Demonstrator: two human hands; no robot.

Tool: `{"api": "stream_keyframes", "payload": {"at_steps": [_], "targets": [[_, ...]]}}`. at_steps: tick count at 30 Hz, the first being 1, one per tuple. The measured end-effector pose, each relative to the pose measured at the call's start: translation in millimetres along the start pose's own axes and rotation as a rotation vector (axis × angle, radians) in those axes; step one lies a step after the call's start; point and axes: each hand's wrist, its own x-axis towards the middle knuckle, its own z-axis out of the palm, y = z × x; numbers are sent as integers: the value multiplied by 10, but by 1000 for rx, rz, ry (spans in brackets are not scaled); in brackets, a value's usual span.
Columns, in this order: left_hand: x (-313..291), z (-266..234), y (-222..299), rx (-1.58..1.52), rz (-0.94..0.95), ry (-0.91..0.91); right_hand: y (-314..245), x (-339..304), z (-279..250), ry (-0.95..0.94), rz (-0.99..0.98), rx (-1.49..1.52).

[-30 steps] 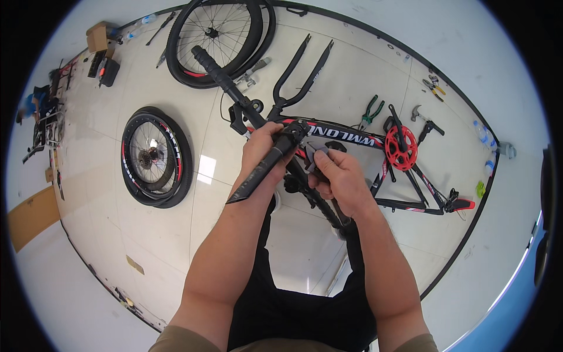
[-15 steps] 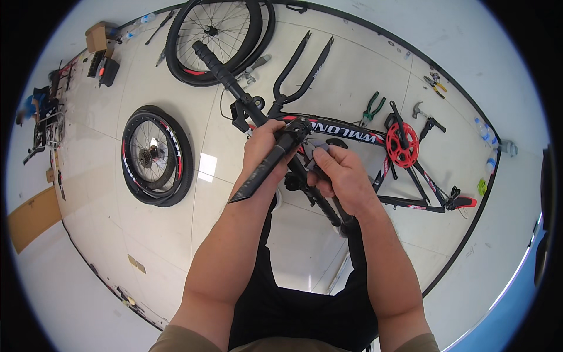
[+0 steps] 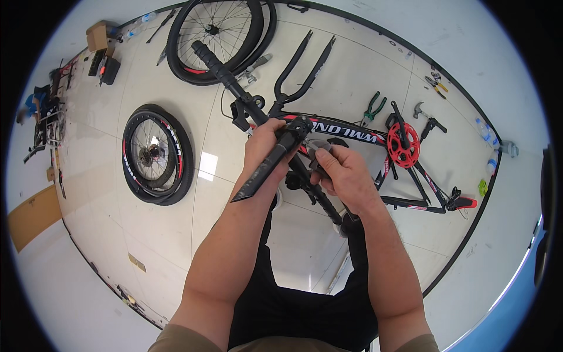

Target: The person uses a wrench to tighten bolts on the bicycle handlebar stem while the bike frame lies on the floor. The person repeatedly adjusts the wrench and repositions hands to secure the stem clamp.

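Observation:
My left hand (image 3: 259, 148) is wrapped round a black seatpost (image 3: 265, 169), tilted with its slanted cut end toward me and its clamp head up at the far end. My right hand (image 3: 350, 179) pinches a small grey metal tool (image 3: 318, 145) at the clamp head. My fingers cover most of that tool, so its exact kind is hidden. Beneath both hands a black handlebar (image 3: 220, 73) with wrapped grips runs slantwise from far left toward my right knee. The black, white and red bicycle frame (image 3: 343, 131) lies just beyond on the floor.
A black fork (image 3: 282, 82) lies beyond the frame, with wheels (image 3: 186, 155) at the left and far left. Green-handled pliers (image 3: 369, 111), a hammer (image 3: 431, 114) and yellow-handled pliers (image 3: 436, 87) lie at the right. Water bottles (image 3: 484, 130) stand along the wall. A person (image 3: 36, 102) sits far left.
My right hand and the grey tool have turned slightly at the clamp head, showing more of the tool. The left hand and seatpost have hardly moved.

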Motion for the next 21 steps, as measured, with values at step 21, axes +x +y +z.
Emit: {"api": "stream_keyframes", "payload": {"at_steps": [21], "targets": [[-42, 7, -3, -56, 29, 8, 86, 13, 143, 63, -114, 62]]}}
